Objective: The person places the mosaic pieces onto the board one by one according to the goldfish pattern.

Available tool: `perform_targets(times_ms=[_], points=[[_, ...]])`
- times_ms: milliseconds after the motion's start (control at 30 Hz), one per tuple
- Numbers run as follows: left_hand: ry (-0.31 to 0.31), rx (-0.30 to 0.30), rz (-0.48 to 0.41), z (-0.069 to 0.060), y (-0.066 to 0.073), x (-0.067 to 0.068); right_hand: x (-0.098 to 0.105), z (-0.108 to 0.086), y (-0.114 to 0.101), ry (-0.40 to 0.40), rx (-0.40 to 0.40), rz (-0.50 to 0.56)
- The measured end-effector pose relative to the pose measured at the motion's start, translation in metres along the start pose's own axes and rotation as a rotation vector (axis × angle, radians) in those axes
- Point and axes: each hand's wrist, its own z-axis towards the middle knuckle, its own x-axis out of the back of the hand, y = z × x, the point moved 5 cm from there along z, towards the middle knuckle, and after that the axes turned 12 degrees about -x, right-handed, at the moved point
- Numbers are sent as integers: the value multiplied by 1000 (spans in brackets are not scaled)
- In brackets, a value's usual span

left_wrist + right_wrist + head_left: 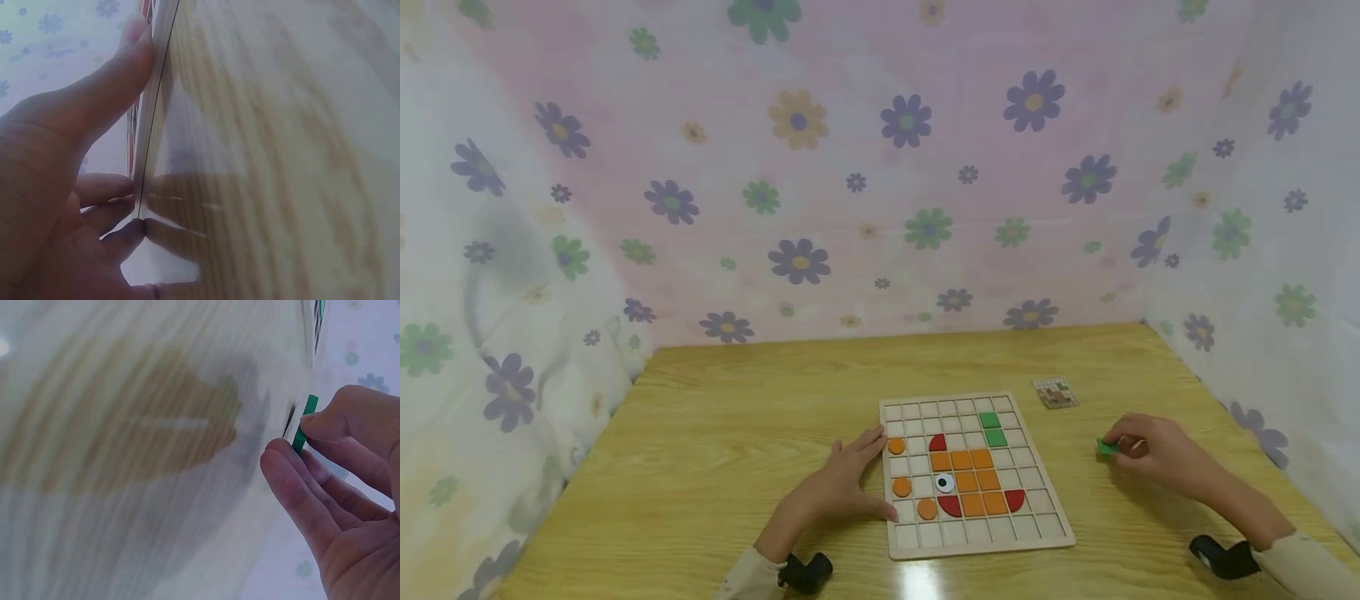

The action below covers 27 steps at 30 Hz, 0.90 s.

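A wooden grid board lies on the table, bearing an orange, red and green pattern. My left hand rests along the board's left side, fingers spread and thumb on the rim; the left wrist view shows the thumb and fingertips against that edge. To the right of the board, my right hand pinches a green tile between thumb and fingertips, just above the table. That tile appears nearly edge-on in the right wrist view. Two green squares sit in the board's upper right part.
A small pattern card lies beyond the board's upper right corner. On the board are orange squares, orange discs, red quarter-rounds and an eye disc. Flowered cloth hangs behind and beside the table.
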Motion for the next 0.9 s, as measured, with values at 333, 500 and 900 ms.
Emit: perform_targets(times_ms=[333,500,900], points=[[6,-12,-23,-2,0,-1,-19,27,-22,-38,79,80],[5,-18,-19,0,2,0,-26,36,-30,-54,94,102],[4,-17,-8,1,1,0,-44,57,-47,-77,136,137]])
